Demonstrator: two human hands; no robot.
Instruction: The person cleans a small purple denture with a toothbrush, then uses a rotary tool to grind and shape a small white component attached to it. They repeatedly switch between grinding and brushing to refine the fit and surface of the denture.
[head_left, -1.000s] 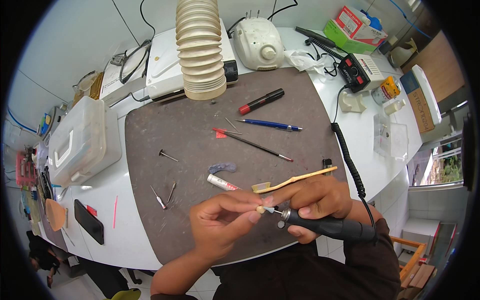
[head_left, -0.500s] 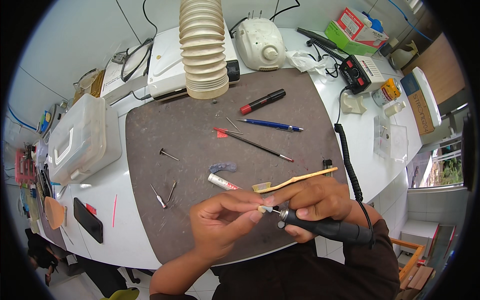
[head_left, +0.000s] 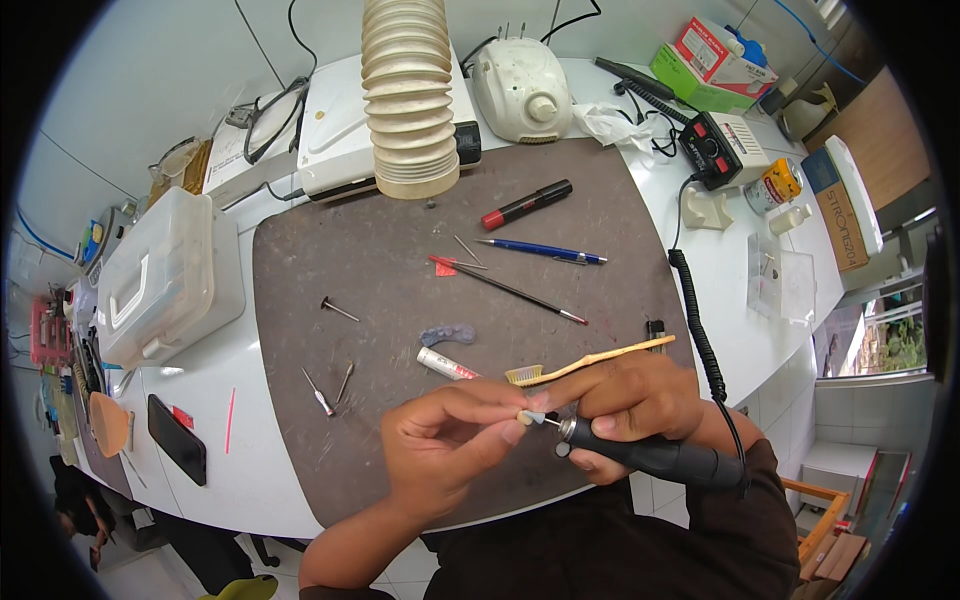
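Observation:
My left hand (head_left: 438, 445) pinches a small cream, tooth-like dental piece (head_left: 523, 417) between thumb and fingertips. A pale blue-grey part shows on its right side. My right hand (head_left: 642, 398) is closed round a black rotary handpiece (head_left: 680, 462), its thin metal bit pointing left at the dental piece; contact is too small to make out. The two hands meet close together above the mat's near edge. Just beyond them lie a wooden toothbrush (head_left: 590, 358), a white tube (head_left: 446, 363) and a blue-grey dental arch (head_left: 447, 334).
The brown mat (head_left: 350, 250) bears a red-capped marker (head_left: 527, 204), a blue pencil (head_left: 545, 250), a thin brush (head_left: 520, 298) and several burs. A ribbed suction hose (head_left: 410, 100) hangs over its far side. The handpiece's coiled cord (head_left: 697, 320) runs to a control box (head_left: 724, 150).

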